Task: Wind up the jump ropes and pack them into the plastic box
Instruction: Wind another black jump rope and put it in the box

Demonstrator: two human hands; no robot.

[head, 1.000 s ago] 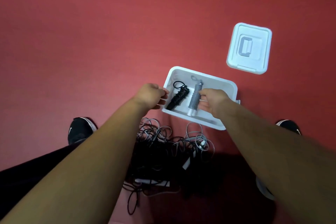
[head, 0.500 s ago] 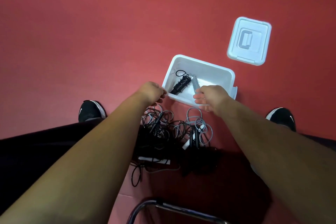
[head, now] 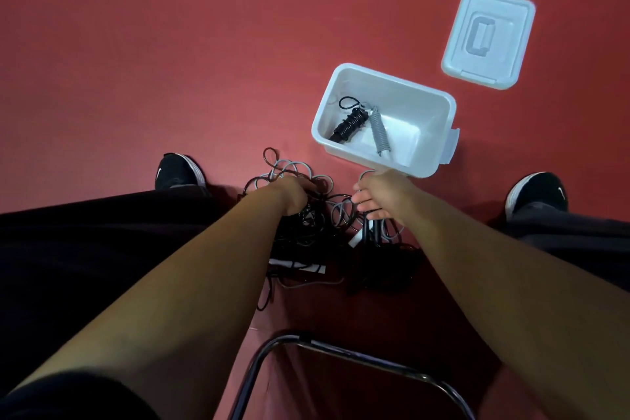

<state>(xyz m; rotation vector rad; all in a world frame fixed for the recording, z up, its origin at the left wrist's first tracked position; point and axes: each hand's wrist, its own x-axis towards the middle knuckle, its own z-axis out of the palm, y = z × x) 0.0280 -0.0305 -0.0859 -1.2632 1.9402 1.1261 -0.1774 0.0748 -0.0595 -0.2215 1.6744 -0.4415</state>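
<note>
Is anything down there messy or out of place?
Only the tangled pile of jump ropes on the floor beside the plastic box: black and grey cords looped over each other. The lid lies apart, farther off.

Both bare arms stretch forward and down, drawing closer toward the wrists. The left arm [head: 191, 283] runs up from the lower left, a dark sleeve [head: 68, 395] at its upper end. The left grip [head: 289, 194] is turned palm down, its fingers curled and sunk among the jump ropes [head: 306, 225]; whether they clasp any cannot be told. The right arm [head: 494, 266] comes from the lower right. The right grip [head: 381, 196] hangs knuckles up, its fingers [head: 363, 204] bent loosely leftward, hold unclear.
</note>
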